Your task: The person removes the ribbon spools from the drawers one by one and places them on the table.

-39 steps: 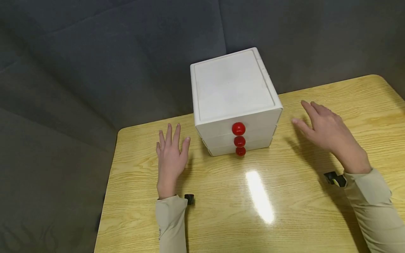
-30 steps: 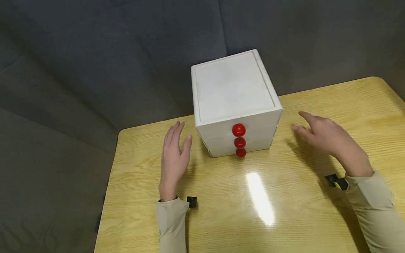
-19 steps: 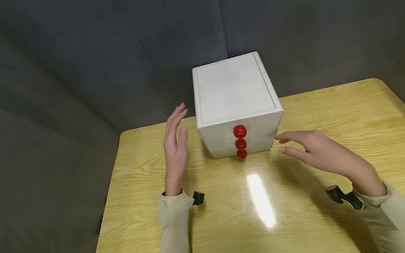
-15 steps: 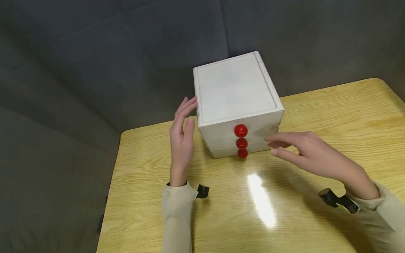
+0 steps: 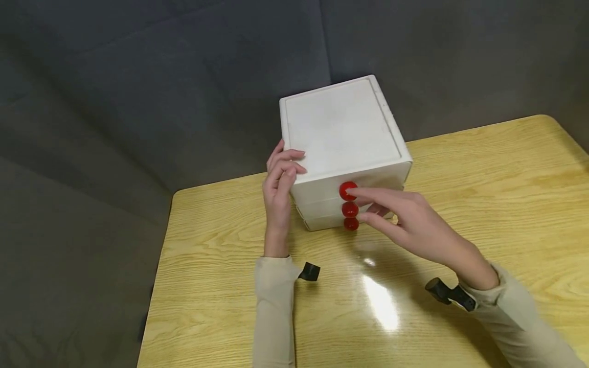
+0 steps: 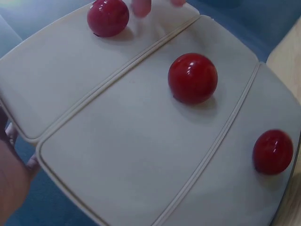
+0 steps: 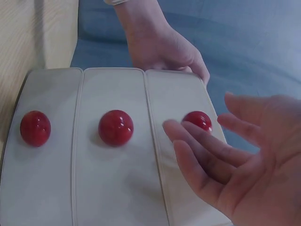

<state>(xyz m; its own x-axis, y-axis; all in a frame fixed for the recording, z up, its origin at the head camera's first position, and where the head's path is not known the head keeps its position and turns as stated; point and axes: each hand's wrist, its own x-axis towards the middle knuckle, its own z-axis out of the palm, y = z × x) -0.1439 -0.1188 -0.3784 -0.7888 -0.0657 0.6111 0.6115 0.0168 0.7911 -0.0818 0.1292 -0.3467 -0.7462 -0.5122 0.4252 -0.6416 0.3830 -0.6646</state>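
A white drawer cabinet [image 5: 342, 128] has three stacked drawers, each with a round red knob. My left hand [image 5: 279, 186] holds its upper left front edge, fingers bent over the top. The right wrist view shows that left hand [image 7: 164, 49] against the cabinet's side, some fingertips hidden. My right hand [image 5: 421, 225] is in front of the drawers, its loosely bent fingers around the top knob [image 5: 347, 186]. In the right wrist view, a gap shows between the right hand's thumb and fingers, with the top knob [image 7: 197, 120] behind them. Below are the middle knob [image 5: 349, 210] and bottom knob [image 5: 351, 224].
The cabinet stands on a wood-grain table [image 5: 207, 286] near its back edge. A dark curtain [image 5: 184, 92] hangs behind and to the left. Small black wrist cameras stick out at the left wrist [image 5: 310, 272] and right wrist [image 5: 438, 289].
The left hand has moved right, from beside the cabinet onto its upper left edge. The right hand has come left from the table's right side to the top knob. The drawers remain closed.
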